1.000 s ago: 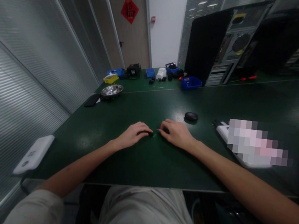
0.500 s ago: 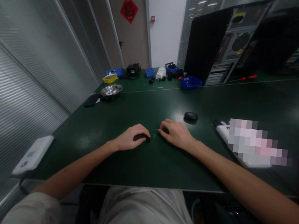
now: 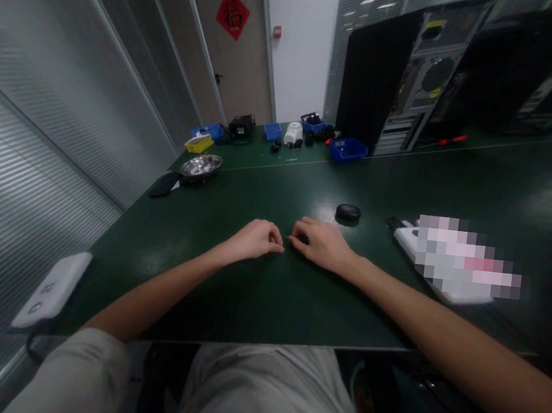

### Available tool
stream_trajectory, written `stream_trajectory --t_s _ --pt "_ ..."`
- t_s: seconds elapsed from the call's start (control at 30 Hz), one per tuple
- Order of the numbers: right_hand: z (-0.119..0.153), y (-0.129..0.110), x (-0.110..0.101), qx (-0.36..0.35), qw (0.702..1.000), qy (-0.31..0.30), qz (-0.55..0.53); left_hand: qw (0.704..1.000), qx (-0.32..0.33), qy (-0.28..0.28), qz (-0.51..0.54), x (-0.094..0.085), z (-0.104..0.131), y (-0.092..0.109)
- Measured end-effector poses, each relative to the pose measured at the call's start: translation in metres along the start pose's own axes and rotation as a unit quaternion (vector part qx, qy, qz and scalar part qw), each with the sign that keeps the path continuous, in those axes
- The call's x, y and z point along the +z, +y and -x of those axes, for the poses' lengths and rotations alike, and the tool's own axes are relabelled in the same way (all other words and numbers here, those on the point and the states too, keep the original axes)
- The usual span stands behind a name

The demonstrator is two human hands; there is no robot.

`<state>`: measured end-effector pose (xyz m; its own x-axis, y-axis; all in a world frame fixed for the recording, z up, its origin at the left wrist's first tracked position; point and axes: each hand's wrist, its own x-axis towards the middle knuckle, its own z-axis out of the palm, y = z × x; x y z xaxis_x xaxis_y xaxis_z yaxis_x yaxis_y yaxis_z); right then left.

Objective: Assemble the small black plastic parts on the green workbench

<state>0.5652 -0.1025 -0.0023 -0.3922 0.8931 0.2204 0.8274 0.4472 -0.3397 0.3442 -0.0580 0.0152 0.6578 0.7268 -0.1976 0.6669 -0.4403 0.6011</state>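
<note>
l. hand is half curled, thumb to the r.; i cannot tell if sth. is in it. thin tip is betw. both hands, pointing l., long axis approx. sideways. r. hand pinches it w/ fingertips. black case is just beyond.

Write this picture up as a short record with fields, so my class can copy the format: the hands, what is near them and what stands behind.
Left hand: thumb and fingers curled; whether it grips anything cannot be told
Right hand: pinching a thin object, its tip pointing toward the left hand
Surface: dark green table
Near right hand: rounded black object, just beyond it
Far right: white device, partly pixelated
Far left: metal dish
Behind: blue tray, black computer tower
</note>
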Motion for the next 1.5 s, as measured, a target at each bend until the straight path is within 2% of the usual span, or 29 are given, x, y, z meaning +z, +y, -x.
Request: stream_trajectory --t_s 0.07,0.17,0.27,0.37,0.43,0.5,0.67,0.87,1.03,1.2,1.37,1.5 --pt "0.000 0.000 -0.001 0.000 1.000 0.000 0.000 0.999 -0.020 -0.031 0.015 -0.005 -0.003 -0.001" --pt "0.001 -0.001 -0.002 -0.001 1.000 -0.002 -0.002 0.999 -0.004 -0.029 0.014 -0.008 -0.003 -0.005" --pt "0.001 0.000 -0.002 0.000 1.000 -0.005 -0.007 0.999 0.034 0.008 0.019 -0.007 0.001 -0.013" --pt "0.001 0.001 -0.001 -0.003 1.000 -0.001 -0.007 0.994 0.083 0.073 0.023 -0.007 0.004 -0.023" --pt "0.001 0.001 -0.001 -0.003 1.000 -0.004 -0.005 0.987 0.112 0.112 -0.002 -0.008 0.005 -0.030" --pt "0.001 0.001 -0.002 0.000 1.000 -0.010 -0.004 0.982 0.134 0.128 -0.037 -0.008 0.007 -0.036" --pt "0.001 0.000 -0.003 -0.002 1.000 -0.014 -0.004 0.979 0.161 0.107 -0.071 -0.010 0.012 -0.047" --pt "0.001 -0.001 -0.003 -0.004 1.000 -0.010 -0.008 0.976 0.152 0.137 -0.075 -0.011 0.013 -0.054" --pt "0.001 -0.001 -0.003 -0.002 1.000 -0.009 -0.010 0.978 0.163 0.117 -0.056 -0.007 0.019 -0.051" --pt "0.001 0.000 -0.003 -0.003 1.000 -0.007 -0.007 0.978 0.186 0.095 -0.016 -0.007 0.037 -0.043" --pt "0.001 0.000 -0.003 -0.001 1.000 -0.014 -0.003 0.974 0.226 0.024 -0.023 -0.014 0.047 -0.039" --pt "0.001 0.001 -0.002 -0.003 1.000 -0.007 -0.004 0.965 0.244 0.059 -0.080 -0.016 0.036 -0.040"
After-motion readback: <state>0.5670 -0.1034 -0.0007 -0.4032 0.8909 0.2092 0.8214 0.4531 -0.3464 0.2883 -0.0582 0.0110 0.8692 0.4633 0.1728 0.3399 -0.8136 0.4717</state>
